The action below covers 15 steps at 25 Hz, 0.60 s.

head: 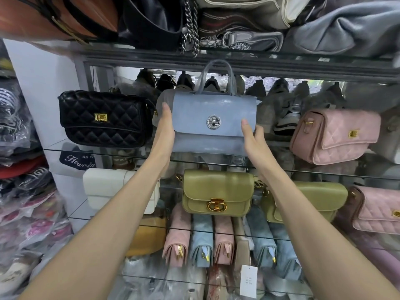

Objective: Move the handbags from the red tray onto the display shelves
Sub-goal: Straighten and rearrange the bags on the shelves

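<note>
fingers (pixel 166 113) of left hand (pixel 165 131) and right hand (pixel 253 141) grip one blue handbag (pixel 207 109) between one black bag (pixel 104 122) and one pink bag (pixel 333 137).

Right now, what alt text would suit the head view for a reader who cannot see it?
A person's bare hands, left grip and right grip, hold a pale blue handbag upright at a glass shelf, between a black quilted bag and a pink quilted bag.

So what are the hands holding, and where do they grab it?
The blue handbag: left hand on its left side, right hand on its right.
</note>
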Each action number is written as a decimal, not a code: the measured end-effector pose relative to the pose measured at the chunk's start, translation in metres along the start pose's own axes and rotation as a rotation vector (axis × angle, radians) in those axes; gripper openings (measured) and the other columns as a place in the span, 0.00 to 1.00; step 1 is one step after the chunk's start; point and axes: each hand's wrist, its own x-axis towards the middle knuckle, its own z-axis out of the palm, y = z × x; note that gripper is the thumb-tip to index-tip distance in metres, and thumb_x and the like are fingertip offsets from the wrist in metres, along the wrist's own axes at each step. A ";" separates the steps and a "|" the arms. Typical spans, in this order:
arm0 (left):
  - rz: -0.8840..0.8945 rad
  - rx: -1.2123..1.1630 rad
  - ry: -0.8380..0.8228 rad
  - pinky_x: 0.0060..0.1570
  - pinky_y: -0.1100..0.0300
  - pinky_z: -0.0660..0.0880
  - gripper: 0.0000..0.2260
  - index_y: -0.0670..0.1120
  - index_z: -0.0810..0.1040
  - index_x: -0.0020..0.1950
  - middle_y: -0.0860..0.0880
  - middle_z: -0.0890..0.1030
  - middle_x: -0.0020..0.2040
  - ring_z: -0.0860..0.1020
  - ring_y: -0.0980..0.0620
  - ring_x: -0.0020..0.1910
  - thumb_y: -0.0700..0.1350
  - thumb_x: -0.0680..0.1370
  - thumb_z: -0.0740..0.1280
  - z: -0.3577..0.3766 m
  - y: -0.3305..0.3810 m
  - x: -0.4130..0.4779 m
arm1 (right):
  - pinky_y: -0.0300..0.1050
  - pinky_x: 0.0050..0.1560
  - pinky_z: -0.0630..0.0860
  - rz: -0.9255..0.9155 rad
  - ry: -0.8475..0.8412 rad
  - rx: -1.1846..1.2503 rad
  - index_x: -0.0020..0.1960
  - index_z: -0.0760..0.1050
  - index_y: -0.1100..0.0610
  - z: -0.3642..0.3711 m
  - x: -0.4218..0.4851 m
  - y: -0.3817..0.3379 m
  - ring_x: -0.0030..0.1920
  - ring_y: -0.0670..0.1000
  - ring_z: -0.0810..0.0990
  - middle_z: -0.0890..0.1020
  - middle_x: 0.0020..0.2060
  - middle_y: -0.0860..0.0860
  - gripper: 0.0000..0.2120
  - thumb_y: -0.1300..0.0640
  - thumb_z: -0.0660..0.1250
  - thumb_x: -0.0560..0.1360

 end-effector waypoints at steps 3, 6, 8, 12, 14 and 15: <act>0.017 0.025 -0.005 0.71 0.45 0.70 0.49 0.60 0.69 0.76 0.57 0.76 0.71 0.75 0.53 0.69 0.83 0.61 0.50 0.000 -0.002 0.001 | 0.39 0.55 0.70 -0.018 0.014 -0.030 0.77 0.59 0.50 0.002 -0.004 0.001 0.62 0.44 0.73 0.73 0.65 0.41 0.31 0.34 0.57 0.81; -0.008 0.009 -0.003 0.72 0.44 0.68 0.55 0.63 0.67 0.76 0.58 0.74 0.72 0.73 0.53 0.71 0.88 0.54 0.51 -0.004 -0.009 0.008 | 0.46 0.61 0.70 -0.027 0.048 -0.047 0.77 0.60 0.49 0.005 -0.006 0.005 0.64 0.46 0.74 0.75 0.65 0.41 0.32 0.32 0.58 0.80; -0.004 0.009 -0.001 0.73 0.44 0.66 0.57 0.62 0.65 0.78 0.57 0.72 0.75 0.71 0.52 0.73 0.88 0.53 0.51 -0.003 -0.010 0.011 | 0.43 0.55 0.69 -0.017 0.026 -0.013 0.78 0.59 0.50 0.003 -0.005 0.003 0.63 0.46 0.74 0.74 0.65 0.42 0.31 0.35 0.57 0.81; -0.009 0.066 0.026 0.74 0.43 0.64 0.54 0.61 0.62 0.79 0.57 0.67 0.77 0.68 0.52 0.75 0.85 0.58 0.49 0.000 -0.006 0.001 | 0.41 0.56 0.68 -0.001 -0.011 -0.014 0.78 0.58 0.50 0.000 -0.004 0.004 0.62 0.45 0.73 0.73 0.65 0.41 0.31 0.36 0.58 0.82; -0.021 0.093 0.017 0.74 0.43 0.64 0.57 0.61 0.61 0.80 0.57 0.67 0.78 0.67 0.51 0.76 0.87 0.56 0.49 -0.002 -0.006 0.001 | 0.42 0.60 0.68 0.004 -0.006 -0.046 0.78 0.59 0.51 0.002 -0.006 0.004 0.63 0.45 0.73 0.73 0.65 0.41 0.32 0.35 0.58 0.81; -0.028 0.098 0.007 0.75 0.43 0.64 0.57 0.60 0.61 0.80 0.57 0.67 0.78 0.67 0.51 0.76 0.87 0.56 0.49 -0.003 -0.004 0.000 | 0.43 0.60 0.68 0.008 -0.001 -0.060 0.78 0.60 0.51 0.003 -0.006 0.003 0.63 0.46 0.73 0.74 0.65 0.42 0.31 0.35 0.59 0.81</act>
